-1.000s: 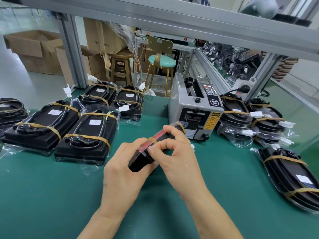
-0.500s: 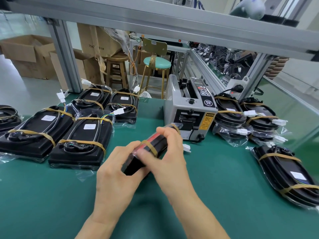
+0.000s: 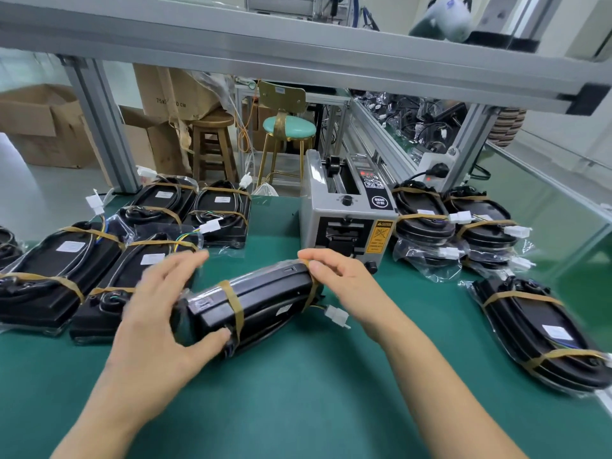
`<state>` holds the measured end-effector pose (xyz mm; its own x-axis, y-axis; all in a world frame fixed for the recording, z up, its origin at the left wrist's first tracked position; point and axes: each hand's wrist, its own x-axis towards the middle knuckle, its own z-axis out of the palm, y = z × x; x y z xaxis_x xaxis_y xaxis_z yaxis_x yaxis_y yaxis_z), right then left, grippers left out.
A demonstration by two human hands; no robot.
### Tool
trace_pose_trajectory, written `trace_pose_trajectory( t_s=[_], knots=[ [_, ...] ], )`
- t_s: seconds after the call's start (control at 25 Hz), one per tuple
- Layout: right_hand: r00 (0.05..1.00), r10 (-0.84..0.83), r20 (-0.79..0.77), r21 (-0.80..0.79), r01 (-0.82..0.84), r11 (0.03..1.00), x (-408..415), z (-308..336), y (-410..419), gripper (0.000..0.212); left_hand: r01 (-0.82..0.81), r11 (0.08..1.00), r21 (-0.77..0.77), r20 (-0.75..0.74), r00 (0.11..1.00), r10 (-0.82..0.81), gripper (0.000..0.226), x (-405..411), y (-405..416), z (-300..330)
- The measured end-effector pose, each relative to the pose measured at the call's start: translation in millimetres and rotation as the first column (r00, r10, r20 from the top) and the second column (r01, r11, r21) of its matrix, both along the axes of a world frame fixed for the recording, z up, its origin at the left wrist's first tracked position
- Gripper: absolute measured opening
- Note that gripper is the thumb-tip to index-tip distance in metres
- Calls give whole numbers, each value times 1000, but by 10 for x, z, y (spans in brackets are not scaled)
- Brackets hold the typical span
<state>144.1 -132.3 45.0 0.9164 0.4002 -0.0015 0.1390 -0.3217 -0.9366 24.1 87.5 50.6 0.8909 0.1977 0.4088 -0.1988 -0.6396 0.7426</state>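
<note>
A black oval unit (image 3: 265,293) in clear plastic film lies slanted just above the green mat (image 3: 298,399), with two tan rubber bands round it. My left hand (image 3: 155,319) holds its near left end, thumb on the front edge and fingers spread over the back. My right hand (image 3: 344,283) pinches the rubber band (image 3: 313,286) at the far right end. A white connector (image 3: 336,315) on coloured wires hangs from that end.
Several banded black units (image 3: 66,260) lie in rows on the left, others (image 3: 536,323) on the right. A grey tape dispenser (image 3: 347,223) stands behind the hands. Aluminium frame posts (image 3: 99,127) and a shelf rail cross the back; stools and cartons stand beyond.
The unit has turned from standing on edge with its red side up to lying flatter, black side showing. My hands moved apart, the right one to the far band.
</note>
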Motion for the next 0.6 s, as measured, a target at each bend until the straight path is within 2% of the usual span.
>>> trace_pose_trajectory(
  t_s=[0.08, 0.12, 0.2, 0.24, 0.32, 0.4, 0.48, 0.6],
  knots=[
    [1000, -18, -22, 38, 19, 999, 32, -34, 7, 24, 2, 933, 359, 101, 994, -41, 70, 66, -182, 160],
    [999, -18, -34, 55, 20, 998, 36, -43, 6, 24, 33, 874, 485, 93, 992, -89, 65, 126, -285, 214],
    [998, -3, -64, 98, 10, 995, 25, -74, -10, 21, 99, 794, 599, -20, 994, -109, 52, 258, -482, 274],
    [997, -40, -72, 121, 48, 992, 15, -90, -22, 18, 116, 801, 588, -88, 993, -79, 47, 321, -545, 293],
    [952, -305, -42, 135, 307, 942, 32, -111, -76, 15, 85, 864, 496, -127, 992, -25, 41, 383, -583, 294],
    [802, -598, -1, 155, 591, 792, 111, -109, -141, 27, 54, 896, 440, -110, 994, -6, 38, 386, -583, 257],
    [721, -692, -33, 164, 687, 708, 193, -44, -127, 30, 31, 901, 432, -92, 996, 10, 36, 378, -603, 242],
    [687, -715, -132, 171, 726, 666, 262, 62, -21, 24, 11, 897, 441, -100, 994, 37, 35, 371, -625, 244]
  ],
)
